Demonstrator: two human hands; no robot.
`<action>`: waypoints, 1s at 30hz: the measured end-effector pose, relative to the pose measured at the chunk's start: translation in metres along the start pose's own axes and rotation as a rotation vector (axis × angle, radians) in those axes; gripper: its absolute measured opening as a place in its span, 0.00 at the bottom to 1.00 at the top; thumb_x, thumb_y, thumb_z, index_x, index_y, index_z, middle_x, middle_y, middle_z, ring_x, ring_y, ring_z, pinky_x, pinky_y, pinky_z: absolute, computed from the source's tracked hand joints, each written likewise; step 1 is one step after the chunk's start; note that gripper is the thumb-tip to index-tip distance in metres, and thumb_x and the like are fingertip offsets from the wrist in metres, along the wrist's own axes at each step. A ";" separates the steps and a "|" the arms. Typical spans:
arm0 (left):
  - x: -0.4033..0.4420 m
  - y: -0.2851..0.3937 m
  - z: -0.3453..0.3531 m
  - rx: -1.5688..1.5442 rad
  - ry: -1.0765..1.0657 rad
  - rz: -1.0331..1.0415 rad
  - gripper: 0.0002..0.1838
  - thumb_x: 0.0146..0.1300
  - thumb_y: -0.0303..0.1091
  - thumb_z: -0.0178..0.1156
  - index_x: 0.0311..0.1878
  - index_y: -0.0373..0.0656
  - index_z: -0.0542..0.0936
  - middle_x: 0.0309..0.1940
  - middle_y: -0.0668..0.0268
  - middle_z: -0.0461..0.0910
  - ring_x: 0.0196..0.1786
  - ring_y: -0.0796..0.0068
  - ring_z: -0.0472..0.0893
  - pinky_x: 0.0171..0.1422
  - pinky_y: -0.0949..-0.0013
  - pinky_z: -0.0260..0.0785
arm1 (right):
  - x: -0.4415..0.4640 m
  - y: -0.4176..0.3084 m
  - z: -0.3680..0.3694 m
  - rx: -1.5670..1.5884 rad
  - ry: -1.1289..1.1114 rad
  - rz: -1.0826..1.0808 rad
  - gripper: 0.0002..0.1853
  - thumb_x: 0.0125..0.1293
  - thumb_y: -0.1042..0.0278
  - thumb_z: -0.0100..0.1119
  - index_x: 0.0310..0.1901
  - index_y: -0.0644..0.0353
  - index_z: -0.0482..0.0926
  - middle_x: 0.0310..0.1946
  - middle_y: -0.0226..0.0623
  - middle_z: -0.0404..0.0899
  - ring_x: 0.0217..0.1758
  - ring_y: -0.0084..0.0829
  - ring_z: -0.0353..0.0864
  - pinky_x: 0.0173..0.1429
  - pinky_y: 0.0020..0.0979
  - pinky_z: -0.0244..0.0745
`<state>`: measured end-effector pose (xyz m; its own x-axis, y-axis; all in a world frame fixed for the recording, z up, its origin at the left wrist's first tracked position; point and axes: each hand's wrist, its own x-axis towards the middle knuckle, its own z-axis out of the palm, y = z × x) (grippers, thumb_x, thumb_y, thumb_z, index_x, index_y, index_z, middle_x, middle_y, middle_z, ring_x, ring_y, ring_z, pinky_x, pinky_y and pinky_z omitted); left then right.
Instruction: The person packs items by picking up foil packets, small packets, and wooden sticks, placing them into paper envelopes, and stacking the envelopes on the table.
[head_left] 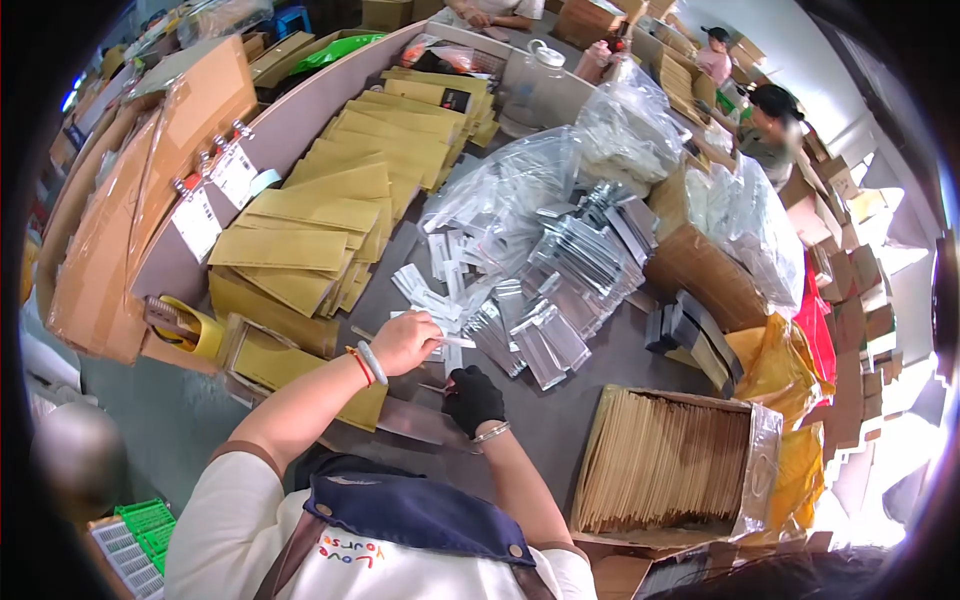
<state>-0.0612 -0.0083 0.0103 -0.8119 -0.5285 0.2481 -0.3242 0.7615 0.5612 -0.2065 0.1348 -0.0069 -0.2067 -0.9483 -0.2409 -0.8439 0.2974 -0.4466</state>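
Two hands in the head view, both over the counter (545, 425). Left hand (400, 343): bare, fingers pinched closed on a white strip (458, 342); strip sticks out past the fingertips on the right, just above the right hand in frame. Right hand (474, 402): black glove, fingers curled, slightly lower and nearer the body. Thin item (432, 388) at its left edge; can't tell if it's gripped, or what it is. Clear sheet (415, 420) lies just below the hands in frame. More white strips (425, 292) scattered just beyond the left hand, running into clear packets (585, 265). Kraft envelopes (290, 245) fanned out farther left. Cardboard box (591, 465) packed with brown sheets (665, 460) to the right, apart from both hands.
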 end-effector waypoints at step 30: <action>0.025 0.064 0.058 0.136 -0.133 0.345 0.08 0.54 0.24 0.64 0.36 0.39 0.77 0.55 0.53 0.74 0.61 0.44 0.68 0.63 0.49 0.63 | -0.412 0.168 0.200 0.367 0.537 1.184 0.10 0.55 0.61 0.58 0.35 0.51 0.86 0.34 0.39 0.86 0.38 0.44 0.85 0.45 0.41 0.79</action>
<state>-0.1309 0.0487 0.0065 -0.9375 -0.1865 0.2940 -0.0757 0.9335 0.3506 -0.1639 0.5979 -0.1549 -0.9500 -0.0044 -0.3122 0.1373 0.8922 -0.4303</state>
